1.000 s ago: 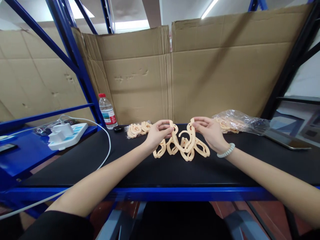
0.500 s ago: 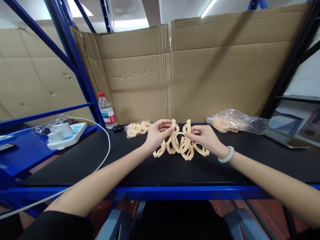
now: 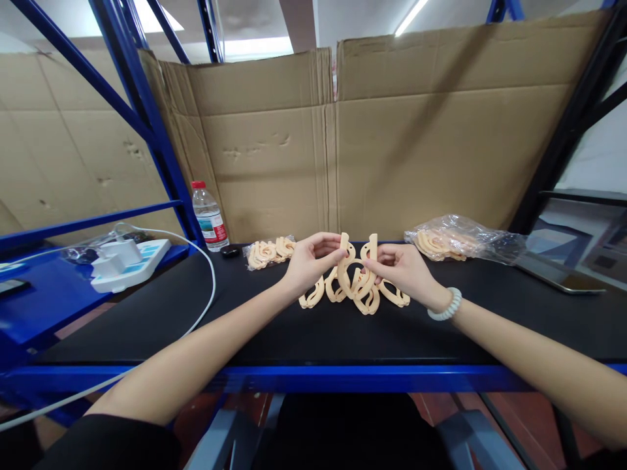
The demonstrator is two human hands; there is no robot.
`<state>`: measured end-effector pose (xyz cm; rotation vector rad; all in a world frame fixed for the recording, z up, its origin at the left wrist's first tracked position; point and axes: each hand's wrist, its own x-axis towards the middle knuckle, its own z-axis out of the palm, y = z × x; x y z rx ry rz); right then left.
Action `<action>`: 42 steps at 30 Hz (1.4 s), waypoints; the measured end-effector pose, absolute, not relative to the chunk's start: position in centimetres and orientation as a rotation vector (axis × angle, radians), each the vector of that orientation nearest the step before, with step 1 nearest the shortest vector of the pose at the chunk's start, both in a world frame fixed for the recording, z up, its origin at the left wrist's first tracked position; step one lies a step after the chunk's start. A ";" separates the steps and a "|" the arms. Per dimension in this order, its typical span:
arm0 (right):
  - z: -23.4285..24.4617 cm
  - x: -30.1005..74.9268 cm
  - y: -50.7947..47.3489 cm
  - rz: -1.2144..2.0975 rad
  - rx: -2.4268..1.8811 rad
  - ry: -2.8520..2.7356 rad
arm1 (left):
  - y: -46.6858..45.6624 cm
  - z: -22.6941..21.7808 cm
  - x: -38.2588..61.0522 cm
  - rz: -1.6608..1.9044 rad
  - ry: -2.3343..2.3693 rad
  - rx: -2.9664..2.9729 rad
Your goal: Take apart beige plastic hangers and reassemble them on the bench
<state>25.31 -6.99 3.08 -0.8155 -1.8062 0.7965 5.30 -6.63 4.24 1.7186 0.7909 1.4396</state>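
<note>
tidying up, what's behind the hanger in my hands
More cream folding hangers lie on the black tabletop behind the held hanger; it partly covers them, so their count is unclear.

No text, brand or number can be read; the label on the red-capped bottle, part red and part blue-green, carries pale marks too small and blurred to make out as letters

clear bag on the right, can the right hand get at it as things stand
Probably yes: nothing visible stands between the right hand and the clear bag, but that hand pinches the beige piece, so it would likely need to let go first.
</note>
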 end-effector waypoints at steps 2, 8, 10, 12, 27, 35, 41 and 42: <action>3.0 25.4 -6.9 0.776 -0.808 -1.816 | -6.6 4.3 5.3 1.435 0.789 1.735; 3.0 25.3 -6.9 0.777 -0.806 -1.822 | -6.8 4.6 5.2 1.426 0.768 1.762; 3.0 25.2 -7.0 0.773 -0.793 -1.816 | -6.9 4.7 5.2 1.422 0.759 1.769; 3.0 25.2 -7.1 0.759 -0.787 -1.818 | -6.9 4.8 5.2 1.415 0.748 1.772; 2.9 25.1 -7.4 0.738 -0.791 -1.816 | -6.3 4.6 4.9 1.243 0.652 1.718; 3.3 24.5 -8.1 0.868 -0.752 -1.862 | -6.9 4.4 5.5 1.263 0.749 1.692; 3.4 24.3 -8.4 0.942 -0.771 -1.916 | -7.6 4.5 6.0 1.264 0.763 1.699; 3.4 24.3 -8.4 0.968 -0.778 -1.919 | -7.6 4.6 6.0 1.255 0.762 1.705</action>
